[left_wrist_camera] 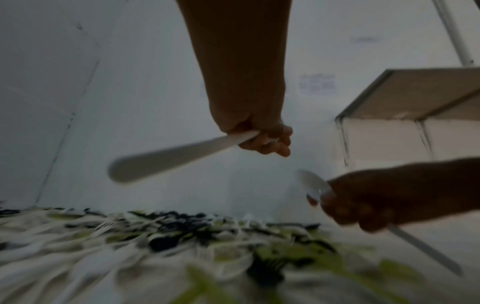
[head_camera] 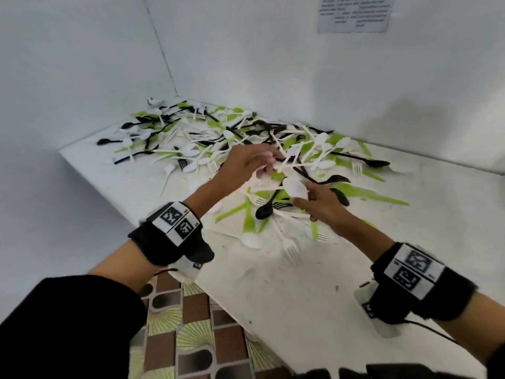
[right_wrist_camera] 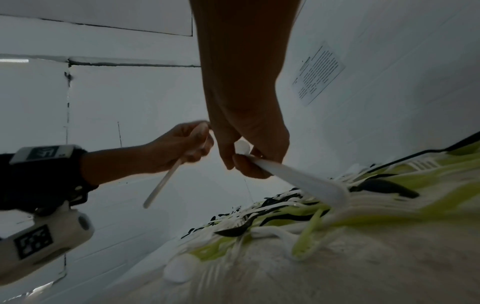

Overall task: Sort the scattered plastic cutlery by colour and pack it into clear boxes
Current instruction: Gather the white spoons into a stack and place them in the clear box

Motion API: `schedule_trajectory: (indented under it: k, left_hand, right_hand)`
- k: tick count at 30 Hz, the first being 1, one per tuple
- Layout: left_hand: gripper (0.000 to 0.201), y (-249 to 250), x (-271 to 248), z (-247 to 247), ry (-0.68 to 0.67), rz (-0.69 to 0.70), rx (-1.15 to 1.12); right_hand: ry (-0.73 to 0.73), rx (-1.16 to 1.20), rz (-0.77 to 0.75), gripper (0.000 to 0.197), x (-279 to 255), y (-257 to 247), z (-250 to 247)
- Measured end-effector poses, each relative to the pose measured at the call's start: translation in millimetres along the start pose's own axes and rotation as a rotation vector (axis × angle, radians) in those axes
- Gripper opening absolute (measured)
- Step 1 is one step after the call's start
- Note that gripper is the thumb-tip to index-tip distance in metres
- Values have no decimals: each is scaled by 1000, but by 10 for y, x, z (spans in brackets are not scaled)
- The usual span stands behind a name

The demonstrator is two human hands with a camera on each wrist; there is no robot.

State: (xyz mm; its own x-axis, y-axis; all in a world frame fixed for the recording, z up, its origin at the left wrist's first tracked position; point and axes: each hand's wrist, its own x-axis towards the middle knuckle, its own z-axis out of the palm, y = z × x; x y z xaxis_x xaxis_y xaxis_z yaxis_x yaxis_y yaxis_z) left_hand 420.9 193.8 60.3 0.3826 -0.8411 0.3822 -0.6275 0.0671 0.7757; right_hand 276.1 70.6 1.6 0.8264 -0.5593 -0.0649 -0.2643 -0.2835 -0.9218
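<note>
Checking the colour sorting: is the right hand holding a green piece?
No, the right hand grips a white plastic spoon, not a green piece.

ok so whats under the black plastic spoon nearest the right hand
The black plastic spoon lies across green plastic knives and a white plastic fork on the white table. What lies beneath its bowl is covered.

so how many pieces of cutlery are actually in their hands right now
2 that show, both white. One is gripped in the left hand: a white spoon. The other, a second white spoon, is pinched by the right hand. More could be hidden inside either fist.
</note>
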Motion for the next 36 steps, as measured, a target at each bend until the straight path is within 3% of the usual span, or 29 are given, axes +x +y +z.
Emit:
schedule_trajectory:
  k: [5,8,12,16,19,22,25,29,33,36]
  left_hand:
    - [17,-533,-447,-38,-439,-124,270]
    - [37,-713,-618,29,-640,-68,416]
    - [46,-783,-611,54,-713,-10,441]
    - [34,-849,-565,34,-715,91,481]
    - [24,-902,-578,9,-623,227,499]
    - [26,-1005,-591,-85,-422,402,550]
    - [24,-1037,-552,-215,-229,346,408]
    - [20,-990,-393,-442,133,239,193]
    - [32,-1032,-280,-831,454,131,154]
    - [46,-1072,-225,-1101,566,103,145]
  right_hand:
    - [75,36,29,34,69,-66,105]
    - [103,50,40,34,110,-103,91]
    - [138,57,37,34,147,-130,125]
    - [146,97,35,25,171,-166,237]
    - [139,94,33,17,195,-215,328]
    - [129,80,42,10,293,-276,435]
    - [115,68,40,13,415,-364,540]
    - [90,28,21,15,541,-449,719]
    - [57,-179,-37,11,608,-475,954]
    - [-16,-411,-175,17,638,-488,1131]
